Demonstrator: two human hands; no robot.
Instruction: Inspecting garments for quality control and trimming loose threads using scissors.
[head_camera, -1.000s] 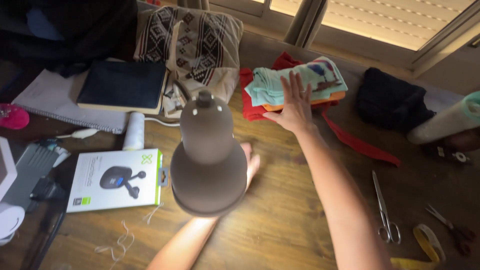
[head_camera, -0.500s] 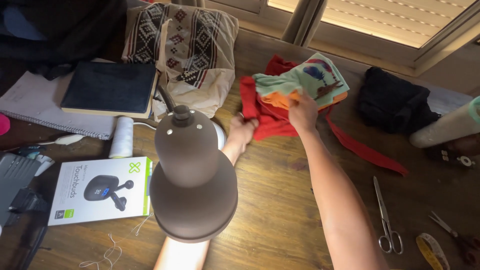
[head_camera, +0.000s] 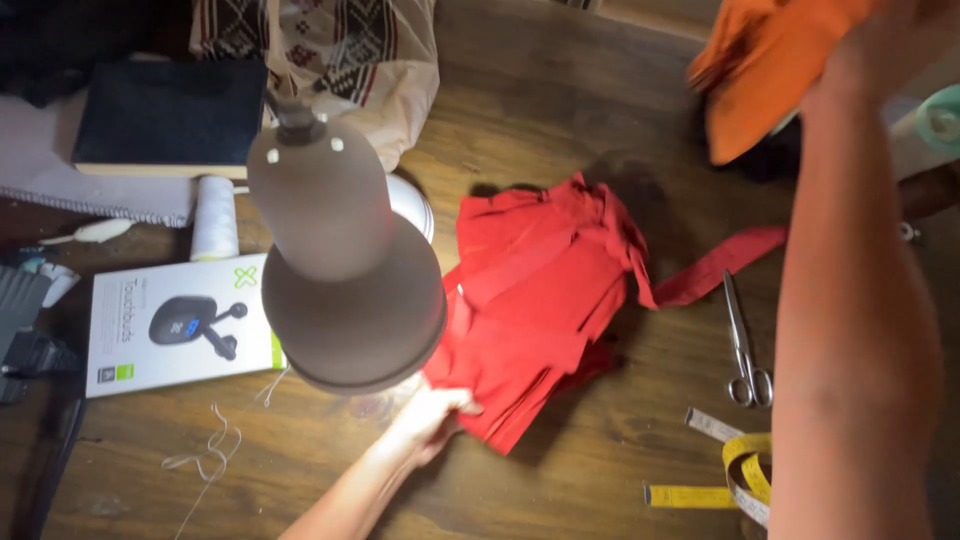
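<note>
Red cloth (head_camera: 540, 300) lies bunched on the wooden worktop (head_camera: 560, 110) beside the lamp (head_camera: 340, 270); your left hand (head_camera: 432, 415) pinches its near edge with closed fingers, pinning it flat, while your right hand (head_camera: 880, 45) lifts orange fabric (head_camera: 770, 70) clear, its grip blurred beyond telling.

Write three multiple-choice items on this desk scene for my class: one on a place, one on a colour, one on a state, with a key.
1. Where do the scissors lie?
A. right of the red fabric
B. on the dark book
C. under the lamp

2. What colour is the cloth that the right hand lifts?
A. green
B. orange
C. white

3. How is the left hand?
A. raised in the air
B. resting on the book
C. gripping the red fabric's edge

Key: 1 A, the scissors lie on the wooden table by the fabric's strip. 2 B, the orange cloth is raised at top right. 3 C, its fingers pinch the lower corner.
</note>
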